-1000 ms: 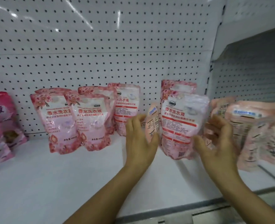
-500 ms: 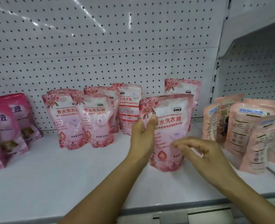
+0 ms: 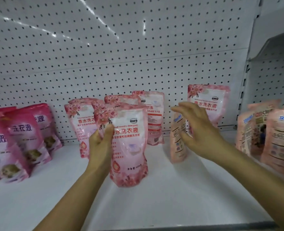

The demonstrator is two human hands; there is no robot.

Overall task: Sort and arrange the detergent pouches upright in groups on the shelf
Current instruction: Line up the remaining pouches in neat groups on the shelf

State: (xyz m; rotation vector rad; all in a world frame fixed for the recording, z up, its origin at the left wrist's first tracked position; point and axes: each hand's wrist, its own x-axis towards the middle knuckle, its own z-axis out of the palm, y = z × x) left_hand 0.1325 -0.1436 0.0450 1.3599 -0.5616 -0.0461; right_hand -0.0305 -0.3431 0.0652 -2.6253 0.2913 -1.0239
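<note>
Left hand [image 3: 99, 144] gripped floral pouch [image 3: 129, 147] upright on shelf [image 3: 179, 197], before its group [image 3: 87, 120] | right hand [image 3: 199, 130] open, holding nothing, beside stray peach pouch [image 3: 177, 139] | I judged: magenta group [image 3: 21, 139] and peach group [image 3: 271, 135] standing; stray and rear floral pouch [image 3: 208, 104] unsorted; roughly half done.

Bare shelf [image 3: 179, 197] in front lies open — pouches crowd the back: floral pouches [image 3: 87, 124], peach pouch [image 3: 177, 140].
</note>
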